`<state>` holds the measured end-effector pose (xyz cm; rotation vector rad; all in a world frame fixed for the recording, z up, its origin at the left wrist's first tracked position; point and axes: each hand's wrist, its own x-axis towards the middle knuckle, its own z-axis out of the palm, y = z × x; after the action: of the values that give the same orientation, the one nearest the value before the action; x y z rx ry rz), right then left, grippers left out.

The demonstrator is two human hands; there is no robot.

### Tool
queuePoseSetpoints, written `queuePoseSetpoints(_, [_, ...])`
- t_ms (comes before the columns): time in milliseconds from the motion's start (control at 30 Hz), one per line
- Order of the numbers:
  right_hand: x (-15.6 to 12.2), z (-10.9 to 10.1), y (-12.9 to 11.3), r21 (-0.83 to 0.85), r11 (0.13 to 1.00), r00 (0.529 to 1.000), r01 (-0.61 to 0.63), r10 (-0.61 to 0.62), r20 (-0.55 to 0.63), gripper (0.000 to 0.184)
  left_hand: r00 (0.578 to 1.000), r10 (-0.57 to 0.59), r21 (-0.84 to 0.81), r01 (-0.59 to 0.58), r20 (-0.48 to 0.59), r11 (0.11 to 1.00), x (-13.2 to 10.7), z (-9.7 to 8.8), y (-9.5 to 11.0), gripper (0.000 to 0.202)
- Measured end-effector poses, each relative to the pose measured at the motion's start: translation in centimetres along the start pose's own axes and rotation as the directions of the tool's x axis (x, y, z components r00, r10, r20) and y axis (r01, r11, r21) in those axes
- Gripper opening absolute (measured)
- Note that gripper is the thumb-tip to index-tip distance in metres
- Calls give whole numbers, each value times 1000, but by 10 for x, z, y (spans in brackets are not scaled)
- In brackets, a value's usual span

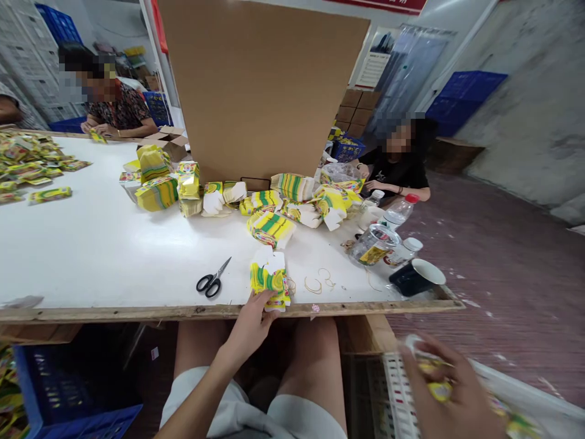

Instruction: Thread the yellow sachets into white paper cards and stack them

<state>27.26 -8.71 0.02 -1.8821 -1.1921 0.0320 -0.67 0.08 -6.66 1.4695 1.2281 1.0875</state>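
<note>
A: Where are the hands?

B: At the near edge of the bench (pixel 150 256), the left hand (pixel 256 314) lays its fingers on a stack of yellow-and-green printed packaging (pixel 269 277); whether that grip pinches or merely rests, I cannot tell.

A: And the right hand (pixel 475 396)?

B: Blurred, its grip curled around a yellow-and-white packet (pixel 439 390) above a white crate (pixel 398 390).

A: Any names to credit?

B: The stack's lettering is too small to read, as is the yellow label on a clear jar (pixel 372 245) near a red-capped bottle (pixel 400 213). A red banner (pixel 397 5) overhead (cropped by the top edge) shows only parts of pale characters. A poster (pixel 372 70) at the back carries illegible fine print.

A: Beside the stack?

B: Black-handled scissors (pixel 211 283), to its left.
</note>
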Motion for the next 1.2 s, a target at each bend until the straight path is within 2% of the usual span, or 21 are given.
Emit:
queuePoseSetpoints(67, [-8,49,-15,126,992,991,-32,15,134,36,1000,2,-6,-2,18,1000,-1,3,-4,37])
queuePoseSetpoints(167, [-17,125,-39,318,942,947,-108,1,321,38,999,13,-17,-12,33,1000,-4,3,-5,35])
queuePoseSetpoints(233, [-19,158,-50,389,909,933,-152,3,359,39,999,21,-31,-20,40,999,-6,0,-5,33])
queuePoseSetpoints(300, [-18,174,-56,433,882,928,-184,11,372,37,999,25,-59,-23,42,998,-7,-4,-6,29])
queuePoseSetpoints(367, [-16,173,-58,474,849,919,-235,35,393,35,1000,24,-84,-24,3,996,-8,-7,-6,29])
queuePoseSetpoints(433, [-18,163,-57,520,795,896,-313,65,440,37,995,8,-156,-24,-101,987,-9,-9,-5,34])
queuePoseSetpoints(500, [-24,150,-56,561,725,856,-399,77,511,39,985,-69,-363,8,-157,932,-9,-8,-2,39])
queuePoseSetpoints(533, [-29,144,-57,576,689,833,-440,74,548,38,984,-130,-498,51,-125,866,-10,-7,0,42])
queuePoseSetpoints(600, [-40,135,-59,593,621,786,-512,61,615,36,975,-221,-699,182,35,692,-12,-3,4,46])
queuePoseSetpoints(667, [-50,129,-63,597,566,744,-568,42,667,33,951,-244,-748,301,189,592,-15,0,9,48])
queuePoseSetpoints(767, [-57,127,-68,603,509,709,-614,19,705,31,932,-169,-783,361,320,507,-22,0,12,53])
queuePoseSetpoints(833, [-57,126,-69,606,478,698,-636,22,716,29,934,-86,-819,346,346,458,-25,-3,11,54])
queuePoseSetpoints(967, [-56,126,-68,586,415,656,-696,38,754,28,944,-42,-834,310,328,456,-28,-8,7,44])
queuePoseSetpoints(1033, [-56,125,-68,583,409,652,-702,40,757,28,945,-37,-833,305,326,462,-29,-9,8,42])
queuePoseSetpoints(1100, [-56,124,-68,596,440,676,-672,35,736,28,944,-27,-831,302,328,468,-28,-8,10,42])
queuePoseSetpoints(1200, [-54,118,-71,609,531,721,-589,4,693,30,949,-48,-816,293,311,498,-26,-5,15,41])
